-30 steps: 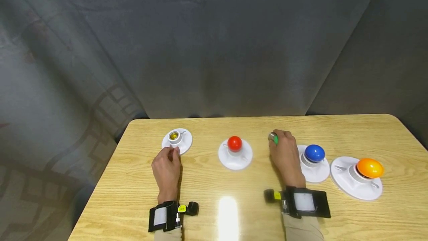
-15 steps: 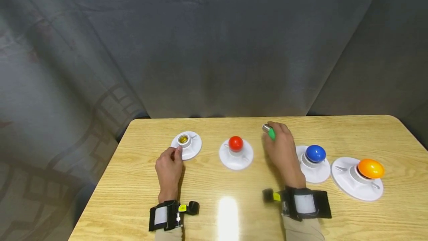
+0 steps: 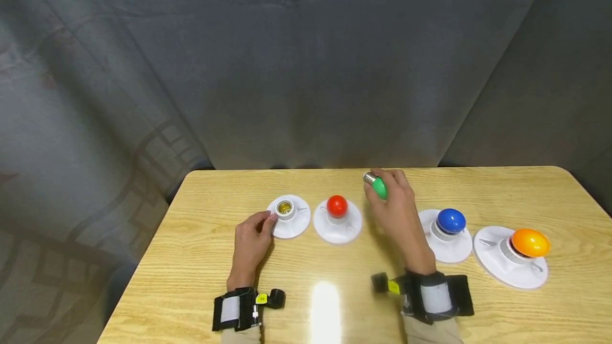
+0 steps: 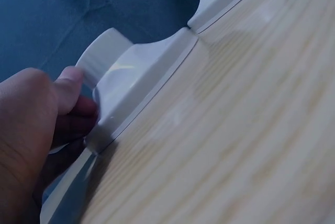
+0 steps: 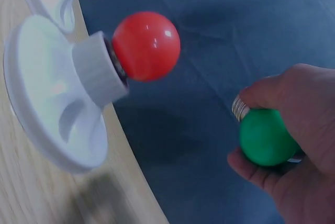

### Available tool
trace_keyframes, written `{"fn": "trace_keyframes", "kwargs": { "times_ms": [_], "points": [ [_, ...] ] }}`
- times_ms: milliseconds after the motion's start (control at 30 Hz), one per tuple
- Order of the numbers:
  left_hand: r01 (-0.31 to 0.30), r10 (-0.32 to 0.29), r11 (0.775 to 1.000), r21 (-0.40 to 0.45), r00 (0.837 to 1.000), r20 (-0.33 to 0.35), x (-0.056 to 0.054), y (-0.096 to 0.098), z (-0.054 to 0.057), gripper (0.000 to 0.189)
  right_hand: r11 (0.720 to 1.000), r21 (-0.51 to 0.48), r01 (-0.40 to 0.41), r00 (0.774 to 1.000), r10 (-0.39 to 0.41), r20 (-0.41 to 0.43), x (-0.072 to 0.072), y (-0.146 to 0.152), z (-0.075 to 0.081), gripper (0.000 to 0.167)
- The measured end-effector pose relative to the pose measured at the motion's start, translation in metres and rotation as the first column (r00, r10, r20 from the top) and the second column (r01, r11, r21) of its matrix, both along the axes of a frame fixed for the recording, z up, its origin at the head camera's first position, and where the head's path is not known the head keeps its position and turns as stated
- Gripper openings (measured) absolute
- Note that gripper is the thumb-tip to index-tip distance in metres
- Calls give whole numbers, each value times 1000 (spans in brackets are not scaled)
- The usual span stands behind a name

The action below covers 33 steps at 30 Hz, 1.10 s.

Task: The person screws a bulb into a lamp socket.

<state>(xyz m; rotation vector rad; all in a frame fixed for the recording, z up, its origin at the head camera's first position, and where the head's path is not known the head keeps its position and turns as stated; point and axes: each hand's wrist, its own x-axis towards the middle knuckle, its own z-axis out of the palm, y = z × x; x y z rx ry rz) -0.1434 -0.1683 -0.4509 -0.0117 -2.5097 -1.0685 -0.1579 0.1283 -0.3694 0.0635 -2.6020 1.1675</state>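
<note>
My left hand (image 3: pixel 252 243) holds the near left edge of a white lamp holder (image 3: pixel 297 225) with thumb and fingers. Its brass-lined socket faces up with no bulb in it. In the left wrist view the thumb lies against the holder (image 4: pixel 138 80) and the fingers curl at its base. Raised over the table, my right hand (image 3: pixel 398 214) grips a green light bulb (image 5: pixel 267 137) by the glass, metal screw base pointing left. Between the hands, a red bulb (image 3: pixel 337 206) sits in another white holder (image 3: pixel 338 233), close beside the left one.
To the right, a blue bulb (image 3: pixel 451 221) and an orange bulb (image 3: pixel 530 242) sit in white holders on the wooden table (image 3: pixel 382 323). A grey curtain (image 3: pixel 306 68) hangs behind the table's far edge.
The left hand has slid the bulbless holder rightward and slightly nearer, up beside the red bulb's holder. The right hand has carried the green bulb leftward and farther from the body.
</note>
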Motion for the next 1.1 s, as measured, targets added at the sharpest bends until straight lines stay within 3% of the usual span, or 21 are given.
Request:
{"fn": "trace_keyframes", "kwargs": {
  "times_ms": [133,300,567,800,900,1100],
  "points": [
    [61,-61,998,3,998,-3,1,3,0,21,999,-14,-34,999,34,1,1,-7,5,41],
    [94,-94,995,18,996,-10,1,7,0,20,998,-26,-64,998,64,-10,4,-12,8,38],
    [138,-138,990,22,990,29,2,21,1,23,994,-8,-113,986,112,-121,6,-17,8,29],
    [190,-191,982,21,981,37,5,37,3,24,990,8,-142,964,141,-227,8,-24,11,29],
    [210,-211,978,12,977,35,4,43,2,25,984,23,-178,961,178,-210,10,-28,13,30],
    [251,-251,968,-16,968,0,3,56,0,25,971,48,-232,968,236,-84,16,-37,17,28]
  ]
}}
